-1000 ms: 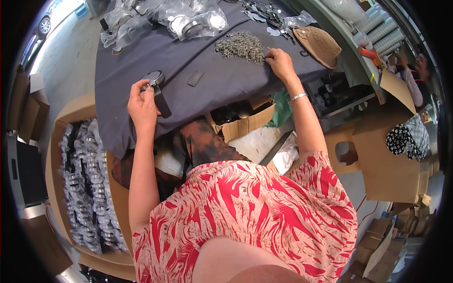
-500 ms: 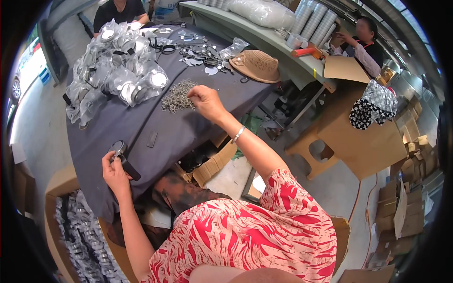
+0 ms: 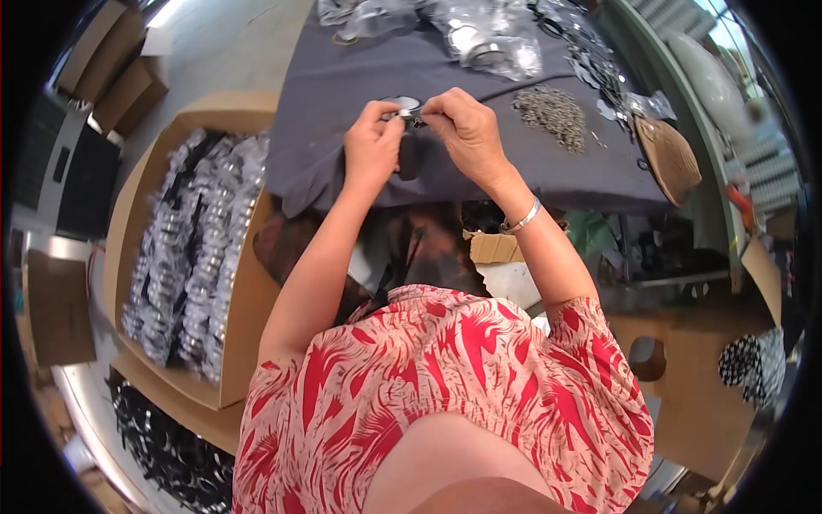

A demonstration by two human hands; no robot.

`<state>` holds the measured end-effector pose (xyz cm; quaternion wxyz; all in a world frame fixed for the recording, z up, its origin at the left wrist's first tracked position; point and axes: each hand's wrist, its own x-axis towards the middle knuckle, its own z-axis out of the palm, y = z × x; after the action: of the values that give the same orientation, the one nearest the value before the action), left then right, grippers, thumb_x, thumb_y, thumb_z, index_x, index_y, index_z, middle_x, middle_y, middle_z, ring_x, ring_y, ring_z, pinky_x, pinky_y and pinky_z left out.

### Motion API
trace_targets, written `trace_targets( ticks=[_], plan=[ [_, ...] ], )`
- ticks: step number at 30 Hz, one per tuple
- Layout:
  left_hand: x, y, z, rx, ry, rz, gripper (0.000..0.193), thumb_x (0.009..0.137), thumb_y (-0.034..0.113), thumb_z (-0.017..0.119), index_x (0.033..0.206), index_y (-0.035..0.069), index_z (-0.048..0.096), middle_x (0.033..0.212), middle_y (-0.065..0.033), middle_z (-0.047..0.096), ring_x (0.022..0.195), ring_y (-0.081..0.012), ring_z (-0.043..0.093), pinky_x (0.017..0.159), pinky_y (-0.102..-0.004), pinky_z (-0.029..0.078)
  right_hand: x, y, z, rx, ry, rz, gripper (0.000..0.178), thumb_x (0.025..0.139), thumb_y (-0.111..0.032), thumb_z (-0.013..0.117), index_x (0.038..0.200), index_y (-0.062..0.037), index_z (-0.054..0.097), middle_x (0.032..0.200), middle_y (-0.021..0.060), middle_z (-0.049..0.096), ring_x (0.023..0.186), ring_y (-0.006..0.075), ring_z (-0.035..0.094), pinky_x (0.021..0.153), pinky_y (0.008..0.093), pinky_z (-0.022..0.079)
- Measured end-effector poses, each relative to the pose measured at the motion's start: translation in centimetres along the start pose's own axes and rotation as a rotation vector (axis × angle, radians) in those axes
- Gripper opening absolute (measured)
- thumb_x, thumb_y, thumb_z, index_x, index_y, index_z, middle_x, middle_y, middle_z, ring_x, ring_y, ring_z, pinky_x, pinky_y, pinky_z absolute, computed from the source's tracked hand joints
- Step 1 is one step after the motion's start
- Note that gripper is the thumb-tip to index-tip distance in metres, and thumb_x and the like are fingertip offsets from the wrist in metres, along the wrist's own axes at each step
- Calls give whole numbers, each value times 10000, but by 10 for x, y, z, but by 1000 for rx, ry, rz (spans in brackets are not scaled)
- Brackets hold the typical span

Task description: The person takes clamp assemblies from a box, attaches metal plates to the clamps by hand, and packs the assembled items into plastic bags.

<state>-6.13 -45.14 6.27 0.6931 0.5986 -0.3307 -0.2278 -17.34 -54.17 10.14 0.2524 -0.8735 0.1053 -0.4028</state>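
Over the dark cloth on the table [image 3: 317,111], my left hand [image 3: 370,150] grips a round, silver-faced piece [image 3: 402,103] with a black strap-like handle [image 3: 411,158] hanging below it. My right hand [image 3: 471,141] is beside it, thumb and forefinger pinched on a small metal fitting [image 3: 418,122] against the round piece's edge. The fingers partly hide the fitting, so its exact shape does not show. To the right of my right hand lies a heap of small metal fittings [image 3: 552,118].
Clear-bagged round pieces [image 3: 492,47] are piled at the table's far side. Flat silver and black parts [image 3: 599,75] and a woven tan hat [image 3: 668,158] lie to the right. At my left stands a cardboard box [image 3: 244,334] of bagged pieces, with black parts [image 3: 163,441] below it.
My view has swung down and to the left. My right hand has left the metal heap and come to my left hand, and both now meet at the round piece.
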Motion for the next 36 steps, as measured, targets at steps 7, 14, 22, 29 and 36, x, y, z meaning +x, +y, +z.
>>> trace_targets(
  ticks=[7, 14, 22, 29, 36],
  plan=[
    [-6, 2, 3, -28, -18, 32, 84, 824, 63, 507, 887, 29, 550, 499, -4, 500, 374, -61, 435, 340, -229, 356, 1, 1, 9, -146, 20, -267, 170, 698, 70, 607, 840, -9, 558, 785, 95, 546, 661, 263, 575, 577, 323, 473],
    [-4, 1, 3, -12, -35, 40, 71, 827, 59, 506, 878, 30, 547, 491, -16, 503, 375, -69, 448, 346, -243, 367, 3, 8, 8, -230, 18, -371, 193, 671, 72, 611, 833, -24, 566, 772, 87, 543, 645, 254, 570, 541, 318, 472],
    [-4, 2, 3, 2, -19, 54, 75, 829, 58, 506, 882, 33, 552, 495, -18, 508, 381, -76, 460, 350, -242, 374, 6, 10, 8, -271, 6, -453, 136, 675, 23, 582, 792, -35, 543, 731, 66, 512, 626, 234, 564, 514, 313, 471],
    [-4, 0, 1, -44, -27, 35, 97, 809, 60, 530, 893, 28, 565, 526, -25, 533, 409, -77, 481, 360, -241, 385, 6, 10, 7, -266, -30, -439, 206, 649, 75, 611, 823, -22, 561, 760, 76, 538, 645, 245, 567, 532, 314, 471],
    [-6, 1, 3, -17, -33, 18, 116, 791, 58, 555, 905, 34, 562, 536, -11, 529, 416, -63, 465, 356, -229, 373, 4, 12, 8, -177, -8, -371, 110, 697, 37, 590, 773, -40, 570, 754, 84, 542, 629, 252, 570, 536, 317, 472]
  ],
)
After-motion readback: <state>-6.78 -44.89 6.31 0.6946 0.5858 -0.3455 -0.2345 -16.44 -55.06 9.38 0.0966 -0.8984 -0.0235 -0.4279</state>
